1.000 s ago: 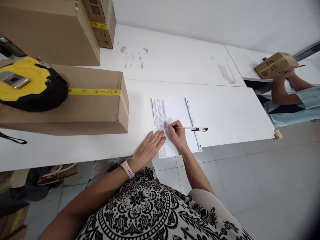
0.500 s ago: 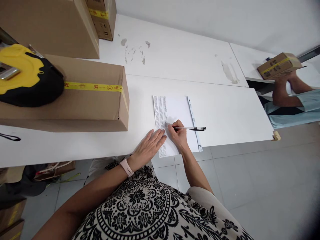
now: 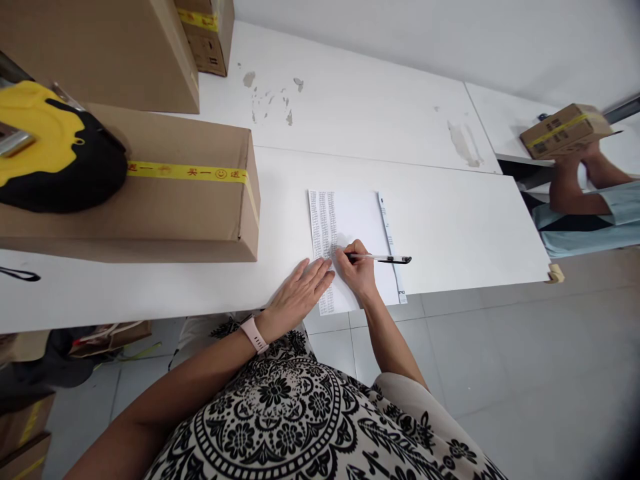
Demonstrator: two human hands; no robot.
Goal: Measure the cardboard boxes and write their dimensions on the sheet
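Observation:
A white sheet of paper (image 3: 353, 213) lies on the white table (image 3: 450, 227), its lower edge reaching past the table's front edge. Columns of small handwriting run down its left side, and a pale blue strip with print edges its right. My right hand (image 3: 357, 272) is closed around a pen (image 3: 383, 258) with a clear barrel and black cap end; its tip is hidden by the fingers beside the written columns. Flat on the paper's left part and the tabletop rests my left hand (image 3: 303, 287), fingers stretched out. A pale pink watch band (image 3: 254, 335) circles the left wrist.
A long cardboard box (image 3: 200, 207) with yellow tape stands at left, a yellow-and-black tape dispenser (image 3: 55, 147) above it. More boxes (image 3: 210, 40) stand behind. At far right another person's arms (image 3: 575, 180) hold a taped carton (image 3: 565, 130).
The view has shifted very slightly. Both hands stay in place on the paper, the pen still in my right hand.

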